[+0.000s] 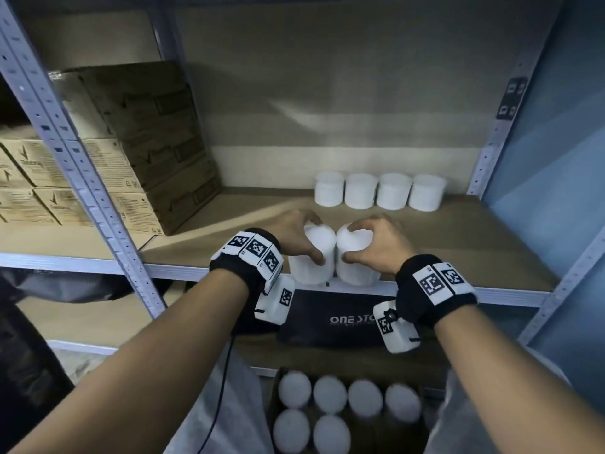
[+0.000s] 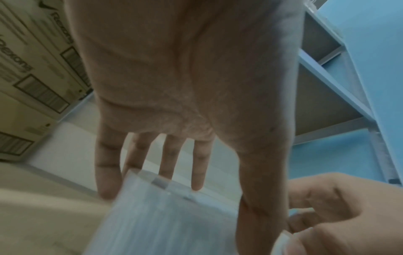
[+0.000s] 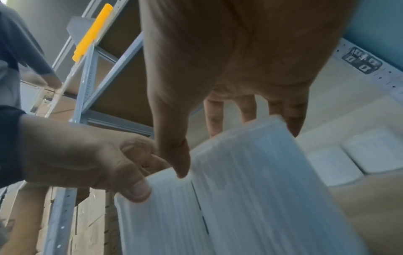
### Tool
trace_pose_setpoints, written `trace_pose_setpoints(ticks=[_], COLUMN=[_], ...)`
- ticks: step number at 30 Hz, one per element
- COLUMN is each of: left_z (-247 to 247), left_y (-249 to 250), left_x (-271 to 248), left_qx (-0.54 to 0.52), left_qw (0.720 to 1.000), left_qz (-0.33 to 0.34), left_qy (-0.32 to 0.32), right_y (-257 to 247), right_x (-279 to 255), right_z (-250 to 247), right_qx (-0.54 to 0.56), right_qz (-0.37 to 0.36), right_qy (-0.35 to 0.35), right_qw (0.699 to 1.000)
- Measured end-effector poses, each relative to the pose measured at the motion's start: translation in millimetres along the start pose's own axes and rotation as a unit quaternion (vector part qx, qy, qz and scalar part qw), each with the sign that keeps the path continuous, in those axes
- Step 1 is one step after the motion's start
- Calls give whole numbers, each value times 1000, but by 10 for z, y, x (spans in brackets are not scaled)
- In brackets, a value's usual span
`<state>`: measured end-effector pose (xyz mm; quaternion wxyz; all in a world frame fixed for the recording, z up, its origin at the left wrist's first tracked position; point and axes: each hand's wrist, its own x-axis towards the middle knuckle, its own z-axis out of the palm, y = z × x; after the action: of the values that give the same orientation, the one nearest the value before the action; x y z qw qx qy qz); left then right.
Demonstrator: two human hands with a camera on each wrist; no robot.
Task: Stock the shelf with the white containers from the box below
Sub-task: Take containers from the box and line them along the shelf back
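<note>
White containers: two stand touching at the front edge of the shelf (image 1: 458, 244), one under each of your hands; four more sit in a row at the back right (image 1: 379, 191); others fill the box below (image 1: 422, 430)
Cardboard cartons (image 1: 131, 152): stacked at the far left of the shelf, well apart from your hands
Left hand (image 1: 296, 235): arched over the top of the left container (image 1: 309, 267); fingers (image 2: 165, 158) spread and curled over its far rim, thumb pressed on the near side; you grip it from above
Left container and right container (image 1: 355, 267): sides touching, both upright; bases at the shelf's front lip
Right hand (image 1: 381, 244): same claw hold on the right container; fingers (image 3: 214, 119) over the far rim, thumb (image 3: 174, 151) down in the seam between the two containers
Black panel (image 1: 330, 319): lettered, under the shelf edge, between your wrists
</note>
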<state>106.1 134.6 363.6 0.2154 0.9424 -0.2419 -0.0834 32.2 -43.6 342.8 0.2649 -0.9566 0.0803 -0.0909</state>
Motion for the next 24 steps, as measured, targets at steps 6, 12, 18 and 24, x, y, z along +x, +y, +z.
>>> trace_pose_setpoints(ticks=[6,12,18,24], left_z=[164,347,380,369], left_y=[-54,-129,-154,-139], left_x=[240,325,305,213], left_qx=[-20,-41,-43,-2], left_qw=[999,998,998,998], left_qz=[-19,-25,-24,11], left_qy=[19,39,45,60], right_y=[152,234,221,212], right_x=[226,324,321,206], right_z=[186,275,225,105], right_qx=[6,0,-21,-59], right_qz=[29,18,17,6], right_qy=[-15,-15,-36,-29], right_qw=[999,1000,999,998])
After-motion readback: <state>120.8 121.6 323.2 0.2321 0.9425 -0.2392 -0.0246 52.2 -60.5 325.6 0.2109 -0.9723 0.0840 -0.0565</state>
